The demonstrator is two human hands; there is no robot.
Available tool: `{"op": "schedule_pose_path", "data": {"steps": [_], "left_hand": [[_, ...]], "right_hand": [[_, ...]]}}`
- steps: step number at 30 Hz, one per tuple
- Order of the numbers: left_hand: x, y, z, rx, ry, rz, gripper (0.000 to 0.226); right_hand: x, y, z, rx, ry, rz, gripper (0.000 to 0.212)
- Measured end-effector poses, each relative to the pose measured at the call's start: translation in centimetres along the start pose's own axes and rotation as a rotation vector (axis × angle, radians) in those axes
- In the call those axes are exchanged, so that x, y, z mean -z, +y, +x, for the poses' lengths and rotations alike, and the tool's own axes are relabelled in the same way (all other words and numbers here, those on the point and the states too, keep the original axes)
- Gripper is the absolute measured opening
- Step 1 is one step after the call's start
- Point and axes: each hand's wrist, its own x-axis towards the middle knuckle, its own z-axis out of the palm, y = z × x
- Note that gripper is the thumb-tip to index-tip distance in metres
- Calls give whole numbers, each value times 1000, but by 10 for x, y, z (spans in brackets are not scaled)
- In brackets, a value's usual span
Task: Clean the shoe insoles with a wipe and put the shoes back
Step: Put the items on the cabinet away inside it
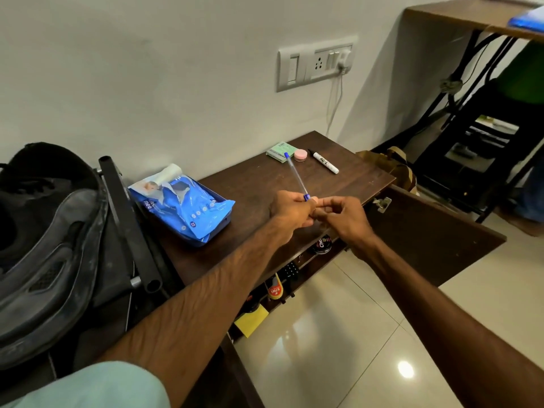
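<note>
**HANDS OCCUPIED BY PEN; WIPE PACK AND SHOE LIE TO THE LEFT**

Reference item: the wipe pack point(182, 207), lying in a blue tray point(224, 224) at the left end of the table point(338, 187).

1. Left of the wipe pack: a black shoe point(44, 231) rests against a dark rack point(123, 207). Its sole is turned toward the camera and its long axis runs from lower left up toward the pack. The insole is not visible.
2. Right of the wipe pack, over the table's front edge: the left hand point(290, 212), fingers curled round the lower end of a pen point(294, 173). The barrel slants up and away toward the wall.
3. Touching it on the far side from the pack: the right hand point(350, 222), fingers curled in at the pen's tip end. Whether it pinches the pen or only meets the left fingertips cannot be told.
4. Further right of the pack, by the wall: a green pad point(278, 151), a pink pot point(300, 154) and a marker point(323, 162).

Assessment: no wipe is drawn yet, and neither hand looks free (the pen has no part in the task). Pack and shoe both lie to the left of the hands, with the pack between hands and shoe. The left hand is the nearer. The pack's long axis runs from the wall toward the table's front, so a leftward reach would meet its long side.
</note>
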Motion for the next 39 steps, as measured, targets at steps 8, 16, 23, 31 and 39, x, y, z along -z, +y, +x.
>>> {"op": "schedule_pose_path", "data": {"steps": [8, 16, 23, 31, 39], "left_hand": [[23, 10, 23, 5, 56, -87, 19], [22, 5, 43, 14, -51, -51, 16], [23, 7, 25, 49, -83, -21, 28], [-37, -20, -65, 199, -492, 127, 26], [-96, -123, -89, 525, -555, 240, 33]], "right_hand": [[23, 2, 95, 104, 415, -430, 22], [22, 26, 191, -86, 444, -838, 40], [36, 43, 141, -104, 421, -728, 26], [61, 106, -41, -48, 510, -394, 8], [55, 214, -118, -442, 429, -136, 13]]}}
